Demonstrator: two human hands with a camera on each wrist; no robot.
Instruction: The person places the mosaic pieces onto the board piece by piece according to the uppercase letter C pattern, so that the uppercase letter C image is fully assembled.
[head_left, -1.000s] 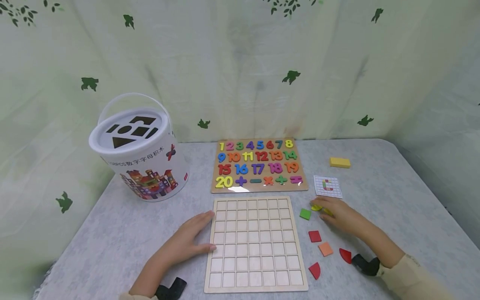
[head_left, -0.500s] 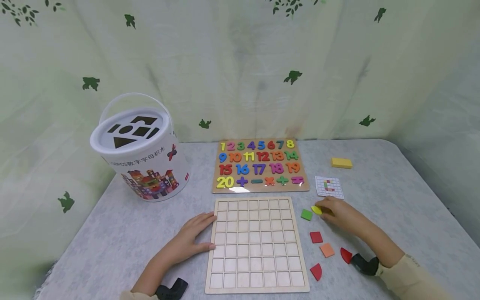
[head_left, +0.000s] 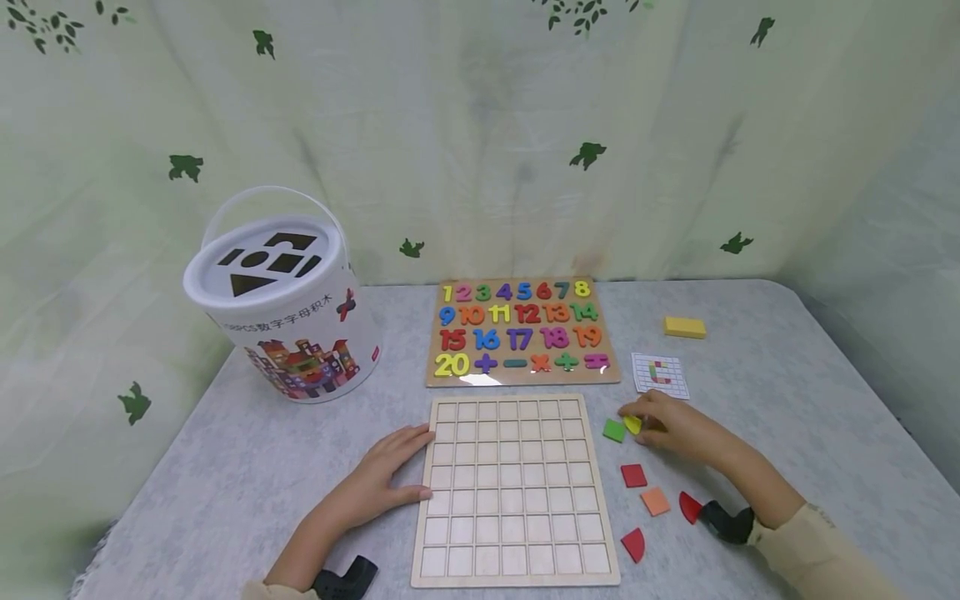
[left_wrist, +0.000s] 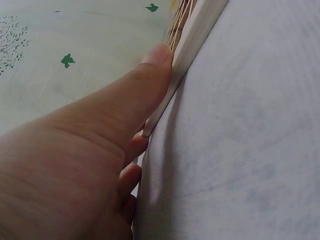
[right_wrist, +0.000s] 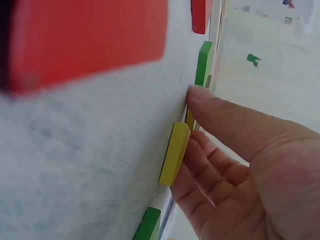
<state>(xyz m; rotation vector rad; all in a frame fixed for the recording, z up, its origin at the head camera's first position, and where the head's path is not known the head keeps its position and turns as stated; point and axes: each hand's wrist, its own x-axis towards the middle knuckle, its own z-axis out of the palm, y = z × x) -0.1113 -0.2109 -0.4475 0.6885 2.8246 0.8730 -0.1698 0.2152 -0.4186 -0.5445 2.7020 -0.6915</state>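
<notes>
Pattern card print too small

Soft, even, bright light, faint shadows; glare on number board; wrist views blurred up close.

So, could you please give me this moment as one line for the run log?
left hand: rests on grid board left edge | right hand: pinches yellow piece beside green square | board cells: unfilled

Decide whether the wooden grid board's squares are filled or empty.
Empty: every square of the wooden grid board shows bare wood; the coloured tiles lie beside it.
</notes>
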